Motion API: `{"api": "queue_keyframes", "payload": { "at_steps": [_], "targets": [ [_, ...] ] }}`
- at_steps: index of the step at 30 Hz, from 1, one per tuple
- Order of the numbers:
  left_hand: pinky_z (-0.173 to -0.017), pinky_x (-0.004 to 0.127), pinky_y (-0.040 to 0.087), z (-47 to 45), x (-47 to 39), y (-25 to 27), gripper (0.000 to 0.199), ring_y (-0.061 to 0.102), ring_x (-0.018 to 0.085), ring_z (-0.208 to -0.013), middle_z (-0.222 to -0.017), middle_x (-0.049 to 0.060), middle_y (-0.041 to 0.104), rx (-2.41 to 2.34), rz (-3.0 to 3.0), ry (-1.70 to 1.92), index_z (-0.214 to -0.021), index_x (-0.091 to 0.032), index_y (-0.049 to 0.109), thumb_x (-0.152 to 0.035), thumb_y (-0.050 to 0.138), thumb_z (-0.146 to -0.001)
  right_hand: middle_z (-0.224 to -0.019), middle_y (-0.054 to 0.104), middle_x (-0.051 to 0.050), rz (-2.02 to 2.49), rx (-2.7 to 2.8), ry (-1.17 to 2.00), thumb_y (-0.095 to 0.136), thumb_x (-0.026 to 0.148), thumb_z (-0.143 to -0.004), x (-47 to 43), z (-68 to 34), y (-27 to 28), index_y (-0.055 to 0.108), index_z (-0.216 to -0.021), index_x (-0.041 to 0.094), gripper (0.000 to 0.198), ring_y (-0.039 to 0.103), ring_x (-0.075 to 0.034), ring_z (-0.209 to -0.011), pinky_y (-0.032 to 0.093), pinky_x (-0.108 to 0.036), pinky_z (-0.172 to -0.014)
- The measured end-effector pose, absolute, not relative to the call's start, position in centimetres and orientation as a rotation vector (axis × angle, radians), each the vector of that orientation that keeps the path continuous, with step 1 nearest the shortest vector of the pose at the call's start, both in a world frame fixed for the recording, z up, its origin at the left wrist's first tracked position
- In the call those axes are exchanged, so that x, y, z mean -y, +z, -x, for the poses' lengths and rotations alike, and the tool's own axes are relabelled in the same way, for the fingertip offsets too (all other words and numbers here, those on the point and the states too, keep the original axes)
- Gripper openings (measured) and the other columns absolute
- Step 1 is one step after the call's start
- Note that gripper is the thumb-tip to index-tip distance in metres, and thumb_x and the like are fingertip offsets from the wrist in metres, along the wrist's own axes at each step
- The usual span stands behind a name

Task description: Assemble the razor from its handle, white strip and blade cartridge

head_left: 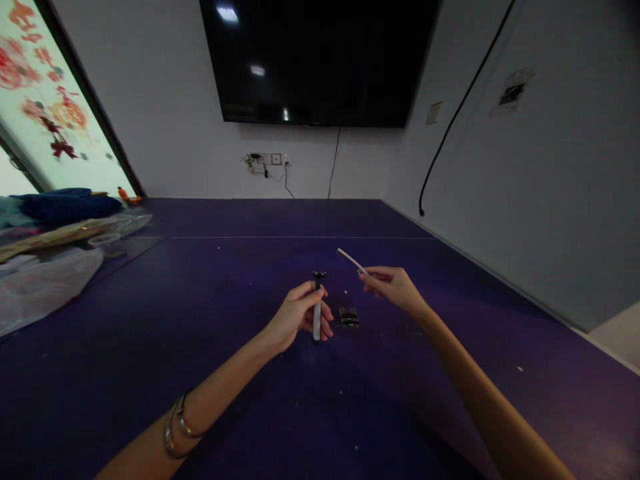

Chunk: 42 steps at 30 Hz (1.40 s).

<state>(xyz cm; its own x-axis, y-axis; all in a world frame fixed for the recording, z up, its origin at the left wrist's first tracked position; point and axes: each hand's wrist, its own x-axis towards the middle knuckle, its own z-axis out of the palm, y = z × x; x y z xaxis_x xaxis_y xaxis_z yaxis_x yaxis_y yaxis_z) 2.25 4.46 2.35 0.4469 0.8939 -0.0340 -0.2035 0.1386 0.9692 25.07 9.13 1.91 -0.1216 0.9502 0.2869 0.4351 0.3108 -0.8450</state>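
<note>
My left hand (305, 312) is closed around a razor (317, 319) with a grey and black handle. The razor stands nearly upright, its dark head at the top. To the right and a little higher, my right hand (393, 288) pinches a slim white toothbrush (351, 259), which points up and to the left, away from the razor. Its far end shows a darker underside, too small to make out fully. On the purple surface just right of my left fingers lies a small dark case (349, 317), possibly for blade cartridges.
The wide purple surface (200, 373) runs back to the wall and carries small pale specks. At the left lie plastic bags (47, 287) and folded blue cloth (70, 205). A large television (320, 60) hangs ahead, with sockets (275, 159) and cables below it.
</note>
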Motion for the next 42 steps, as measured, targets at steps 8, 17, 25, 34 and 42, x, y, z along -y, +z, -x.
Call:
{"api": "queue_keyframes", "payload": {
  "at_steps": [8, 17, 25, 34, 42],
  "targets": [
    [-0.043, 0.026, 0.049, -1.5, -5.1, 3.2, 0.018, 0.062, 0.017, -0.050, -0.067, 0.004, 0.062, -0.769, -1.242, 0.952, -0.089, -0.018, 0.044, -0.034, 0.049, -0.082, -0.049, 0.056, -0.002, 1.494, 1.883, 0.264, 0.045, 0.041, -0.081, -8.7, -23.6, 0.9, 0.061, -0.055, 0.015, 0.040, 0.047, -0.011, -0.046, 0.031, -0.023, -0.047],
    [-0.044, 0.027, 0.050, -0.9, -5.8, 3.1, 0.020, 0.063, 0.018, -0.049, -0.069, 0.004, 0.062, -0.760, -1.269, 1.001, -0.091, -0.018, 0.044, -0.035, 0.047, -0.083, -0.053, 0.059, -0.006, 1.829, 2.171, 0.286, 0.045, 0.031, -0.077, -6.1, -19.9, -2.7, 0.063, -0.054, 0.016, 0.032, 0.055, -0.015, -0.050, 0.029, -0.024, -0.048],
    [-0.043, 0.027, 0.049, -1.3, -5.5, 3.1, 0.017, 0.062, 0.017, -0.047, -0.066, 0.003, 0.062, -0.771, -1.245, 1.001, -0.088, -0.018, 0.044, -0.034, 0.048, -0.082, -0.082, 0.068, -0.014, 1.948, 2.259, 0.315, 0.044, 0.028, -0.079, -5.1, -18.2, -5.0, 0.067, -0.078, 0.014, 0.027, 0.066, -0.025, -0.077, 0.042, -0.028, -0.061],
    [-0.041, 0.025, 0.048, -1.3, -5.5, 2.8, 0.018, 0.062, 0.017, -0.047, -0.066, 0.004, 0.063, -0.753, -1.244, 0.989, -0.089, -0.019, 0.044, -0.035, 0.050, -0.082, -0.087, 0.068, -0.015, 1.915, 2.259, 0.314, 0.043, 0.030, -0.082, -4.9, -18.2, -5.3, 0.066, -0.082, 0.013, 0.029, 0.065, -0.025, -0.081, 0.043, -0.028, -0.063],
    [-0.041, 0.025, 0.048, -1.5, -5.4, 2.9, 0.018, 0.062, 0.017, -0.047, -0.065, 0.003, 0.062, -0.771, -1.235, 0.982, -0.089, -0.018, 0.044, -0.034, 0.048, -0.083, -0.073, 0.068, -0.012, 1.912, 2.240, 0.263, 0.042, 0.040, -0.083, -5.5, -19.1, -4.0, 0.067, -0.071, 0.016, 0.036, 0.065, -0.023, -0.070, 0.040, -0.027, -0.056]
  ]
}}
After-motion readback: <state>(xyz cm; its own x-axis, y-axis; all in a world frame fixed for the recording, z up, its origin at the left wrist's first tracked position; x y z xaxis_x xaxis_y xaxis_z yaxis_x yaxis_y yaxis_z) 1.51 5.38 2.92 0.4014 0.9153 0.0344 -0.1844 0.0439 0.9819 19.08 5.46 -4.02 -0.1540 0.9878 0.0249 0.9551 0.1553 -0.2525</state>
